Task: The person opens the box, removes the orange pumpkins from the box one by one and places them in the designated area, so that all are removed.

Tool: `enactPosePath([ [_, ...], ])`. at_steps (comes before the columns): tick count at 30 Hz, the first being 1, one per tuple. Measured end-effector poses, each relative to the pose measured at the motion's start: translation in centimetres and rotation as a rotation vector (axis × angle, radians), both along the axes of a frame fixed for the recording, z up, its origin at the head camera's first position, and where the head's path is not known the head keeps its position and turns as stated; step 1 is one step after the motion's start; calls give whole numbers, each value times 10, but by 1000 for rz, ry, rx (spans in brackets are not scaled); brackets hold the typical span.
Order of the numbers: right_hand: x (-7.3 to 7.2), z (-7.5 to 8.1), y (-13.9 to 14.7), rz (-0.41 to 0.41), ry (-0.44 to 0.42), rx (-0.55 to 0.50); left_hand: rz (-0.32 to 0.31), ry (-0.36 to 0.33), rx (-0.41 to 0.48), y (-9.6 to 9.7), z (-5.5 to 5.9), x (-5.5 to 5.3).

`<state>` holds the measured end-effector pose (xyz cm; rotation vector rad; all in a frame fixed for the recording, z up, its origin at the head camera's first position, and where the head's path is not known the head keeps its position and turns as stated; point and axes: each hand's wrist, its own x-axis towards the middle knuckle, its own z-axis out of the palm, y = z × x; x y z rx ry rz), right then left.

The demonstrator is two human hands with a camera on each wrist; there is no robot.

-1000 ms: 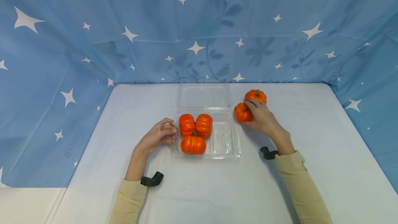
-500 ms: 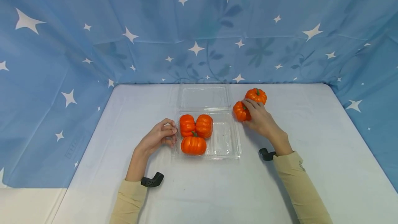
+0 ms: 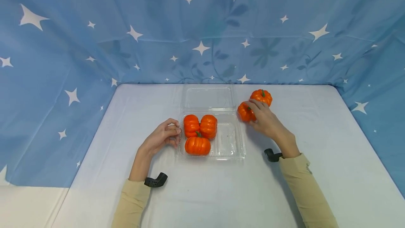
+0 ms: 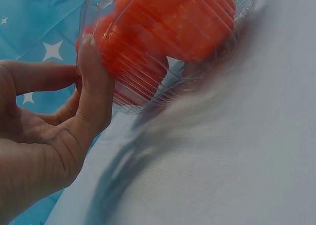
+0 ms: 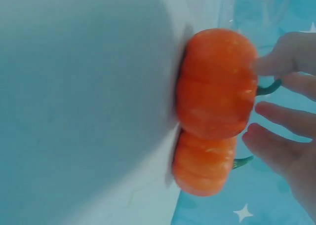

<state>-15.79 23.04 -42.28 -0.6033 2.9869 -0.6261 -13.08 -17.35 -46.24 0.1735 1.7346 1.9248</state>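
Holding three pumpkins (image 3: 197, 146), one clear container (image 3: 226, 138) sits beside two loose pumpkins (image 3: 243, 112).

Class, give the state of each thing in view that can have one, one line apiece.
Container: open
Lid: folded back
Three packed pumpkins: tipped, stems inward
Nearer loose pumpkin: upright
Farther loose pumpkin: upright
Left hand: pinching container's side
Right hand: spread over nearer loose pumpkin

I see the nearer pumpkin (image 5: 217, 84) with its green stem (image 5: 269, 88) pointing toward the right fingers (image 5: 286, 118). The thumb (image 5: 282, 59) overlaps that pumpkin's edge; other fingertips spread beside it. A second pumpkin (image 5: 204, 167) shows just below it; left of it stretches white table (image 5: 84, 101), right, star-printed blue cloth (image 5: 269, 201).
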Motion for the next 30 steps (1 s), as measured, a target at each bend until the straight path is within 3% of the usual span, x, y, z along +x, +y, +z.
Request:
enactPosePath([
  [8,-3,17,-9,67,76,-91,5,4,14,2,1,-2],
  [15,-7,37,-28,139,-56,-61,18,-6,13,0,3,-2],
  [21,-13,52,-49,207,-89,-30,27,-10,28,0,4,-3],
  [30,-20,62,-80,271,-258,69,32,-21,13,1,3,-1],
])
